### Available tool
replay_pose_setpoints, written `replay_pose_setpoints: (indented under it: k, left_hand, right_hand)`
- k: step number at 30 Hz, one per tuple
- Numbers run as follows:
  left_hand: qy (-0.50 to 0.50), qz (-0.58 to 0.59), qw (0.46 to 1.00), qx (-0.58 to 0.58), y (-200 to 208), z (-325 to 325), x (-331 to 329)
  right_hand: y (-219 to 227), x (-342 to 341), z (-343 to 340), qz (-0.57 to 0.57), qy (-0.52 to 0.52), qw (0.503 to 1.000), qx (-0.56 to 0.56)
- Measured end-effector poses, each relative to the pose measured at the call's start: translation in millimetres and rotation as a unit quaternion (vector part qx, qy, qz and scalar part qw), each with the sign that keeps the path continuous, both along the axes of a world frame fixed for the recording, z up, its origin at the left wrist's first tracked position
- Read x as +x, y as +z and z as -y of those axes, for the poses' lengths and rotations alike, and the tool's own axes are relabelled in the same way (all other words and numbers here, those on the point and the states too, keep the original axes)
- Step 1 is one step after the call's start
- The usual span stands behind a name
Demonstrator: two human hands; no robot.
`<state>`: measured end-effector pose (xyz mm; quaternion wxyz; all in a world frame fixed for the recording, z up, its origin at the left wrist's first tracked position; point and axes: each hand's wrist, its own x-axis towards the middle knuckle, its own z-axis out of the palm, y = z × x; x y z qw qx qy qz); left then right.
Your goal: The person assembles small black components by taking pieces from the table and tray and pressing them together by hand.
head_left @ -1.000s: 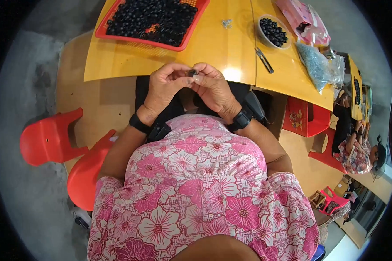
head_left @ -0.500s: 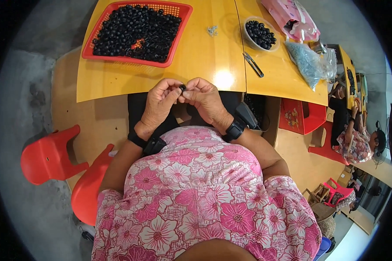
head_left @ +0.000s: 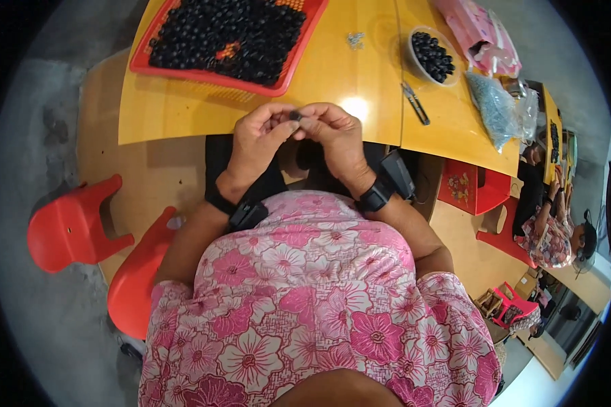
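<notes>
A small black round part [head_left: 294, 116] is pinched between the fingertips of both hands, just over the table's near edge. My left hand [head_left: 254, 142] is closed on its left side, thumb and fingers bent together. From the other side my right hand [head_left: 336, 139] grips it with thumb and forefinger. The fingers cover most of the part, so its exact kind is unclear. Beyond my hands, to the left, a red plastic basket [head_left: 303, 62] is heaped with many similar black parts [head_left: 210, 41]. A small pile of silvery pieces [head_left: 355, 41] lies right of the basket.
On the yellow table's right stand a clear bowl [head_left: 414, 60] of black parts, dark thread snips [head_left: 415, 104], a plastic bag of bluish-grey pieces [head_left: 493, 102] and a pink bag [head_left: 472, 30]. Red chairs [head_left: 68, 227] stand at left. Another person [head_left: 550, 230] sits far right.
The view has shifted, so the table things sit higher and further right in it. Both hands still hold the black part together, with the fingers slightly turned around it.
</notes>
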<state>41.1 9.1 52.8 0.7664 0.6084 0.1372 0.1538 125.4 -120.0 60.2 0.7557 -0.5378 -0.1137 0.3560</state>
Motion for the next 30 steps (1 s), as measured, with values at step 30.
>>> replay_pose_setpoints:
  k: [30]
  left_hand:
    - [-0.005,-0.046,0.974,0.223,-18.8,-24.5,-22.9]
  right_hand:
    - [-24.7,143.2,5.0,0.502,-0.074,0.772,-0.382]
